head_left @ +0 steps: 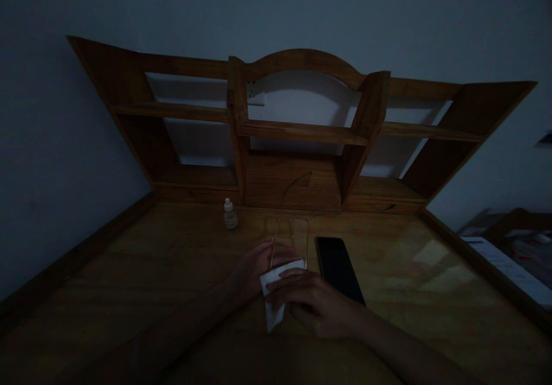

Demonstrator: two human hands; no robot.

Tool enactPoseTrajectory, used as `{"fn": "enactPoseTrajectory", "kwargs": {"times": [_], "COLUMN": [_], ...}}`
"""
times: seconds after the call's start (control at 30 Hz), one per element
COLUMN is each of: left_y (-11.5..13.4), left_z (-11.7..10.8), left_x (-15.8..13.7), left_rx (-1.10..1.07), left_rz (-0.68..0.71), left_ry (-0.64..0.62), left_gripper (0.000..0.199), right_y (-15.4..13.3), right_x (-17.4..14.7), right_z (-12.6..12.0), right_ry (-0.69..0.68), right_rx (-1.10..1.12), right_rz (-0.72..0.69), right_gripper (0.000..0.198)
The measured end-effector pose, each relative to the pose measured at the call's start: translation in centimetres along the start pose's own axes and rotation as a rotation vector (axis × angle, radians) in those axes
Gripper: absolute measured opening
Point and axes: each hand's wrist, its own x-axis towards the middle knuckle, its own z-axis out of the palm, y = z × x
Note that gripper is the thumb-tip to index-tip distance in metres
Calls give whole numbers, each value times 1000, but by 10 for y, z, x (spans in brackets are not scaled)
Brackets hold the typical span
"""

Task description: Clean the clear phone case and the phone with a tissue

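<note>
A clear phone case [294, 231] with a thin yellowish rim is held in my left hand [254, 267], whose fingers show through it from behind. My right hand [313, 301] has its fingers closed on a white tissue [276, 310] and presses it against the near part of the case. The tissue covers the case's lower end. To the right of the case, a black smartphone [338, 267] lies screen up on the wooden desk, close to my right hand. A small bottle [230, 217] with a pale cap stands upright beyond my left hand.
A wooden shelf unit [302, 133] rises at the back of the desk [172, 270], against the wall. Raised edges run along the desk's left and right sides. A wall socket [255, 94] shows behind the middle shelf. The room is dim.
</note>
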Motion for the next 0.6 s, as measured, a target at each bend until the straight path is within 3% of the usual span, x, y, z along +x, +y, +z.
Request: {"fn": "enactPoseTrajectory", "kwargs": {"times": [0.6], "left_y": [-2], "left_z": [0], "left_x": [2], "left_rx": [41], "left_rz": [68], "left_ry": [23], "left_gripper": [35], "right_y": [1], "right_x": [0], "right_z": [0], "right_ry": [1], "right_rx": [-14], "right_rz": [0], "right_gripper": [38]}}
